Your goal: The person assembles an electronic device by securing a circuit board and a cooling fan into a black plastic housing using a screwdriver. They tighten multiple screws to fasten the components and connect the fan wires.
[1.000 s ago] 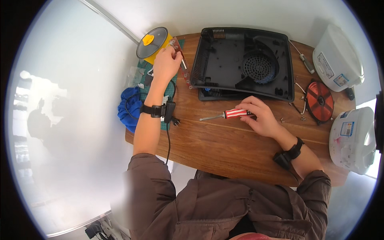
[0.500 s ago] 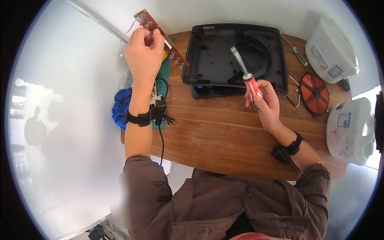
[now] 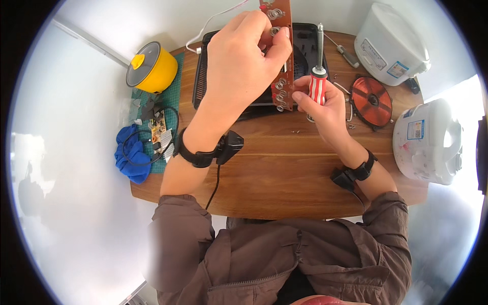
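Observation:
My left hand [image 3: 244,61] pinches a long, narrow brown circuit board [image 3: 282,76] with small metal springs along it, held up over the table. Its lower end comes close to my right hand [image 3: 325,101], which grips a screwdriver [image 3: 317,86] by its red-and-white striped handle, shaft upward. Whether the right fingertips touch the board I cannot tell. Behind both hands lies a black plastic housing [image 3: 201,76] with a round vent grille, partly hidden by my left hand and the board. A white wire [image 3: 208,23] with a plug trails near the board's upper part.
To the left, a yellow pot [image 3: 165,71] with a lid stands on a green mat [image 3: 173,96], near a component board [image 3: 158,127] and a blue cloth [image 3: 133,157]. At right are a red coil disc [image 3: 363,99], loose screws, another screwdriver [image 3: 348,56] and two white appliances [image 3: 389,46].
My left hand has brought the circuit board rightward, in front of the black housing and near my right hand. The screwdriver now points nearly straight up. The view has shifted, showing the yellow pot.

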The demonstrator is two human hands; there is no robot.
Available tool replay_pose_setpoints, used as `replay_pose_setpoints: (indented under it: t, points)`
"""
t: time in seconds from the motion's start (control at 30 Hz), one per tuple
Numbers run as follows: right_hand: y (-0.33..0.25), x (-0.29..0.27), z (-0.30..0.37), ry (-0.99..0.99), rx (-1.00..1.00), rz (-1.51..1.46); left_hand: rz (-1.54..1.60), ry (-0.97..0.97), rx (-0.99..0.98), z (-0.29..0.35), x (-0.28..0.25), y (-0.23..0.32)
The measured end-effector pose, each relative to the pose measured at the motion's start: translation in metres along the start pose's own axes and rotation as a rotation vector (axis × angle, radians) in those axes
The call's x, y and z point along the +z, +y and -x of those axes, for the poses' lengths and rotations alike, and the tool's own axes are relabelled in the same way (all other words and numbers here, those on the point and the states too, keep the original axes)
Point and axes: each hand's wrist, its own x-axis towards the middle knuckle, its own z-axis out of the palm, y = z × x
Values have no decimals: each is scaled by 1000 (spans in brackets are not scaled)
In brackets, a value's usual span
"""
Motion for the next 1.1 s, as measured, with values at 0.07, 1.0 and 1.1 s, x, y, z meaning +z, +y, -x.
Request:
replay_pose_setpoints:
  t: [0.07,1.0,1.1]
  points:
    - [3,-4,-4,21,-33,33,49,3,-39,1,12,0]
    - [0,-26,-17,66,-71,-288,778,-451,-751,43,29,15]
    - [2,-25,-19,84,-133,-274,780,-460,-774,40,25,18]
